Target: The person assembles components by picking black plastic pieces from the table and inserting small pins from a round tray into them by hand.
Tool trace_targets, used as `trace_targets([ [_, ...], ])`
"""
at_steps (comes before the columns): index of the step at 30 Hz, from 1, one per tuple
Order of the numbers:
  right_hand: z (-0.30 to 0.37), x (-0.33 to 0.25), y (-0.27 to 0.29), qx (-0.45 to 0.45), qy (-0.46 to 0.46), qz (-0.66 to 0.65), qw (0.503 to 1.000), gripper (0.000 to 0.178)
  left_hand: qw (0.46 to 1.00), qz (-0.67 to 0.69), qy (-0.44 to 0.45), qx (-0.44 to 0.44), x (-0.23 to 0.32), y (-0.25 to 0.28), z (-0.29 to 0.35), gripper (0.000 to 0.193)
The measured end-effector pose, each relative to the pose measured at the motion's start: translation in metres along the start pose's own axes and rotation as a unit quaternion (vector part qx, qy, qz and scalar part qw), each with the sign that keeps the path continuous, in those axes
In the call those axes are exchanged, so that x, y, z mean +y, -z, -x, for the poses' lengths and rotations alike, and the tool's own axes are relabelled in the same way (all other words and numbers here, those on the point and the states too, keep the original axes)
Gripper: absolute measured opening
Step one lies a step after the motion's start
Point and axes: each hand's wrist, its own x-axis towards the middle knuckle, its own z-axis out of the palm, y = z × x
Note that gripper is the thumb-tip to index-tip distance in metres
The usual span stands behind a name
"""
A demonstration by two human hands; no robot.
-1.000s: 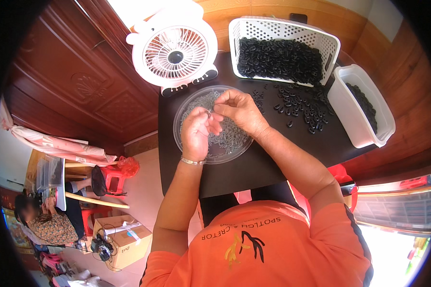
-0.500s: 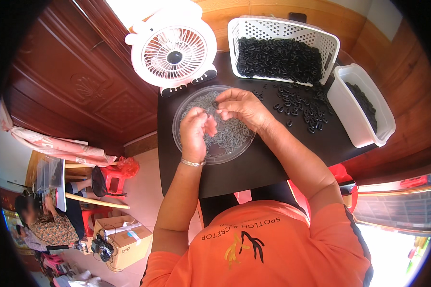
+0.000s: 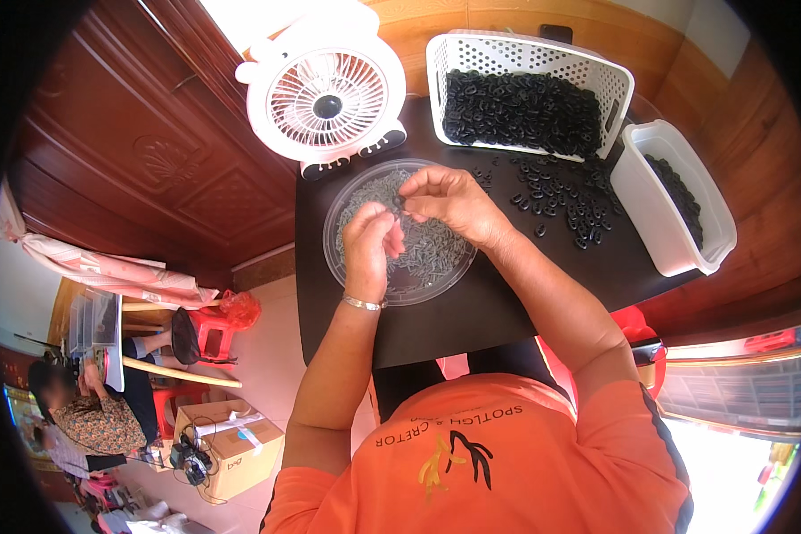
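Both my hands are held close together above a round clear plastic tray filled with small grey screw-like pieces. My right hand pinches a small black piece between thumb and forefinger, at the fingertips of the other hand. Its exact shape is too small to tell. My left hand, with a bracelet at the wrist, is closed with curled fingers; what it holds, if anything, is hidden. Loose black oval pieces with holes are scattered on the dark table right of the tray.
A white perforated basket heaped with black pieces stands at the back. Right of it is a white bin, partly filled. A white fan stands back left. Another person sits far left, near a cardboard box.
My left fingers have curled in closer to the right fingertips, and the black piece shows more plainly between them. My right hand has barely moved.
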Motion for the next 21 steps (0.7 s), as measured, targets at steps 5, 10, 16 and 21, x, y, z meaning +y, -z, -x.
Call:
trace_targets([
  [5,0.003,-0.003,-0.004,0.011,0.033,0.066,0.997,0.016,1.000,-0.016,-0.001,-0.006,0.000,0.000,0.000,0.015],
  [10,0.005,-0.003,-0.008,0.017,0.061,0.129,0.990,0.013,1.000,-0.020,-0.008,-0.013,-0.003,0.001,0.000,0.015],
  [16,0.004,0.004,-0.009,0.014,0.062,0.122,0.991,0.012,1.000,0.016,-0.021,0.001,-0.006,-0.003,0.001,0.015],
  [21,0.002,0.011,-0.013,0.012,0.067,0.091,0.994,0.015,0.998,0.044,-0.009,0.034,-0.007,-0.004,0.002,0.014],
])
